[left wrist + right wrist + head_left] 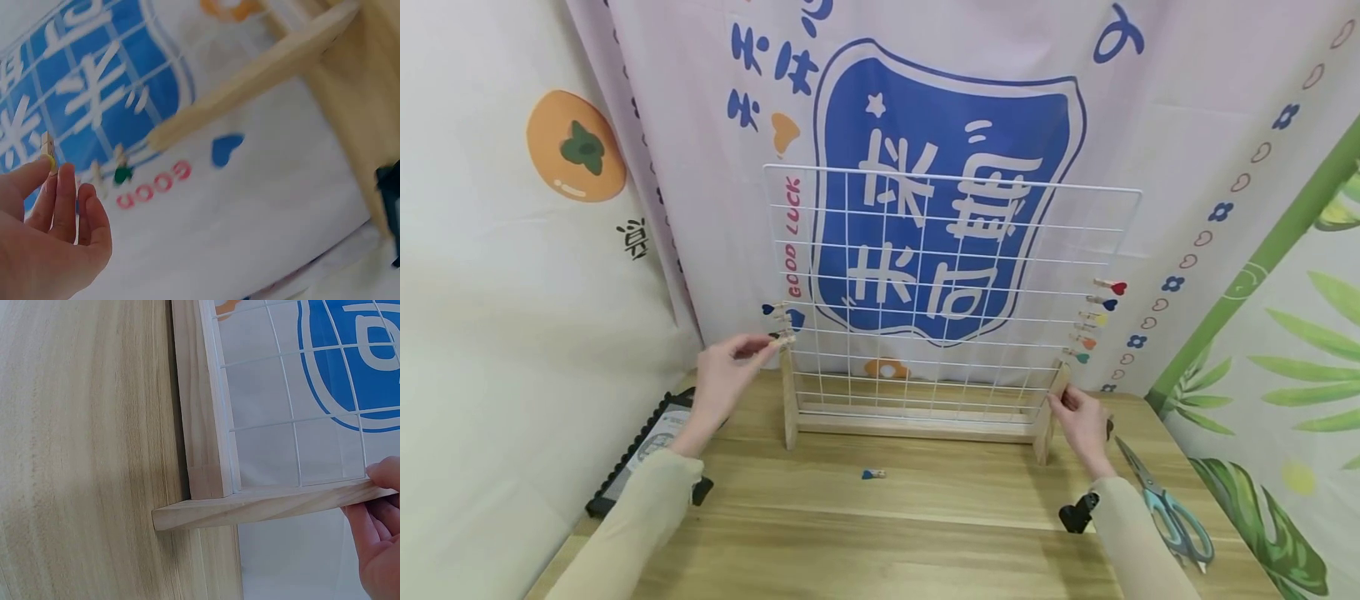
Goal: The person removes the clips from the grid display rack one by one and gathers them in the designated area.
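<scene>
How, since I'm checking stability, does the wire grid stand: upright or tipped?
Upright: the wire grid rises from its wooden stand on the table.

Pale sleeves point(640, 512); black wrist cameras point(1078, 513)

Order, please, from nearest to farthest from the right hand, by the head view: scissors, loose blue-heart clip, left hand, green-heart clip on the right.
1. Green-heart clip: just above the right hand.
2. Scissors: lower right.
3. Loose blue-heart clip: left, lower middle.
4. Left hand: far left.
</scene>
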### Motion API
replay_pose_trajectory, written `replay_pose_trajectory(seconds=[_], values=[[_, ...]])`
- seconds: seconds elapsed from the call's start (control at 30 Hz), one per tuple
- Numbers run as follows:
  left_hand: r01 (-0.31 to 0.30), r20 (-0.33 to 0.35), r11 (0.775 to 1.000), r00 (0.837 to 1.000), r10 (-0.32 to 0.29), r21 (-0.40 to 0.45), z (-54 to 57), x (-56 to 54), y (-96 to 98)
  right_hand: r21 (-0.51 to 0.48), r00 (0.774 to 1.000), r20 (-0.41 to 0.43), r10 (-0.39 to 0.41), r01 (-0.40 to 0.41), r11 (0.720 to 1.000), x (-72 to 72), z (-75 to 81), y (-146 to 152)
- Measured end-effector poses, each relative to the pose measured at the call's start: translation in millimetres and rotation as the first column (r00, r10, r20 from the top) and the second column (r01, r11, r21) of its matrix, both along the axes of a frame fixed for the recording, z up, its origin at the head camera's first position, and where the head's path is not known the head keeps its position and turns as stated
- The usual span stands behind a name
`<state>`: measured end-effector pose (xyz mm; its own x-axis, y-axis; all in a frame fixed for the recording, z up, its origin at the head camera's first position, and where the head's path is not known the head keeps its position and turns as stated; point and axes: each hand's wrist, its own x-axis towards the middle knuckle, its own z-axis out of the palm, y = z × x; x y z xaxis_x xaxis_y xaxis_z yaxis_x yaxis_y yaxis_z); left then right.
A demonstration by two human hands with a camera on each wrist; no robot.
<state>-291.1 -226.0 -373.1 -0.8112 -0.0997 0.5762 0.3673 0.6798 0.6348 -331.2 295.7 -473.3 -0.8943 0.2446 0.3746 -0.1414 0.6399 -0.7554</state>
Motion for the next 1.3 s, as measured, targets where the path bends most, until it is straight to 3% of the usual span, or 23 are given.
replay_pose_trajectory(seconds=[0.33, 0.57, 0.7, 0.9, 1.3], values=[[0.126, 0.127, 0.990, 0.985, -0.117, -0.067, -64.5, 4.8, 18.7, -0.003, 1.000, -0.004, -0.011, 0.011, 1.000, -0.4, -2.8, -0.6], [0.200, 0.276, 0.971, 0.948, -0.158, -0.130, -111.8, 2.9, 32.3, 0.000, 1.000, -0.009, -0.017, 0.017, 1.000, 0.2, -1.6, -0.4], [0.214, 0.343, 0.967, 0.926, -0.157, -0.136, -132.0, 6.0, 43.7, 0.003, 1.000, -0.007, -0.012, 0.012, 1.000, 1.0, -0.4, -0.4], [0.239, 0.396, 0.960, 0.904, -0.164, -0.146, -148.3, 8.3, 60.0, 0.001, 1.000, 0.001, -0.011, 0.011, 1.000, 1.4, 0.1, 0.4], [0.276, 0.376, 0.932, 0.910, -0.175, -0.235, -158.9, 10.0, 75.1, -0.004, 1.000, -0.005, -0.022, 0.022, 1.000, 0.3, 1.1, -1.6]])
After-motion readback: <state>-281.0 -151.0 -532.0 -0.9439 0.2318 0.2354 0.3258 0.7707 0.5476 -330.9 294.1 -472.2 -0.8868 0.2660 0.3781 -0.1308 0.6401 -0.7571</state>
